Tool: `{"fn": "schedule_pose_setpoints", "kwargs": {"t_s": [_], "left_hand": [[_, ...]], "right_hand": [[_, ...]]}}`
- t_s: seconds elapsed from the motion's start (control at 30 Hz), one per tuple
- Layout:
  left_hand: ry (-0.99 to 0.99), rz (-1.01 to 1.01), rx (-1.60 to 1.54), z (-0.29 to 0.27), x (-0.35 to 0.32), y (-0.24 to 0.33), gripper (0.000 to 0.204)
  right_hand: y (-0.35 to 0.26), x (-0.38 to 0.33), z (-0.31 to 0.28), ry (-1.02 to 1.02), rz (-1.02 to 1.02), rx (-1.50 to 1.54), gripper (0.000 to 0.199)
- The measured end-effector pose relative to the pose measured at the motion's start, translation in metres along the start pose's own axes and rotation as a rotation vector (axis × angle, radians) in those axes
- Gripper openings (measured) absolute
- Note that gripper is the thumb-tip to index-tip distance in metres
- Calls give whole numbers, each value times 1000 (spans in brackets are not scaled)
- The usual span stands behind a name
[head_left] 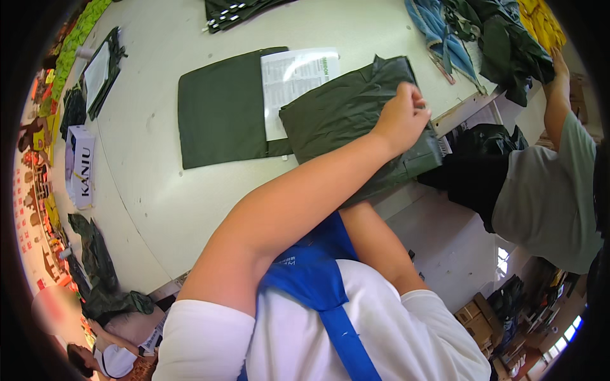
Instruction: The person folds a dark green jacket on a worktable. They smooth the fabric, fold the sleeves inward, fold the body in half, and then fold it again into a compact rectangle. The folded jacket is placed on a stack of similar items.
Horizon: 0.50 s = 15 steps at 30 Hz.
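Observation:
A dark green folded piece of thin sheet material, wrinkled and slightly shiny, lies at the table's near edge. My left arm crosses over it. On its right part is my left hand, fingers curled closed; whether they pinch anything is hidden. My right forearm goes beneath the near edge of this bundle, which covers the right hand and its fingers. Left of the bundle, a flat dark green pouch or folded piece rests on the table. A printed sheet in a clear sleeve lies partly between the two.
At the far right, a co-worker's hand touches piled dark green, blue and yellow cloth. A white box and dark green pieces line the left side. More folded dark pieces lie at the table's far edge.

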<state>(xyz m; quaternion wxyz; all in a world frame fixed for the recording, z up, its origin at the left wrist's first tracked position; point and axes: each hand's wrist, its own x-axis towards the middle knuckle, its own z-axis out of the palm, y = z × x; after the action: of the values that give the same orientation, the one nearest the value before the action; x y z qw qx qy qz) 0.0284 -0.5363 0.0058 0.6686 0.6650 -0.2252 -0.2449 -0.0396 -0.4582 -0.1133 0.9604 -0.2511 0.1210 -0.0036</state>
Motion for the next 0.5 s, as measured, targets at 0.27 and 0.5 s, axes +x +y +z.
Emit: {"fn": "schedule_pose_setpoints", "kwargs": {"t_s": [0.27, 0.5], "left_hand": [[186, -148, 627, -113, -188, -54, 68], [183, -245, 161, -82, -187, -59, 75]], "right_hand": [[-4, -13, -14, 67, -21, 56, 56], [-69, -109, -8, 344, 165, -518, 51]]}}
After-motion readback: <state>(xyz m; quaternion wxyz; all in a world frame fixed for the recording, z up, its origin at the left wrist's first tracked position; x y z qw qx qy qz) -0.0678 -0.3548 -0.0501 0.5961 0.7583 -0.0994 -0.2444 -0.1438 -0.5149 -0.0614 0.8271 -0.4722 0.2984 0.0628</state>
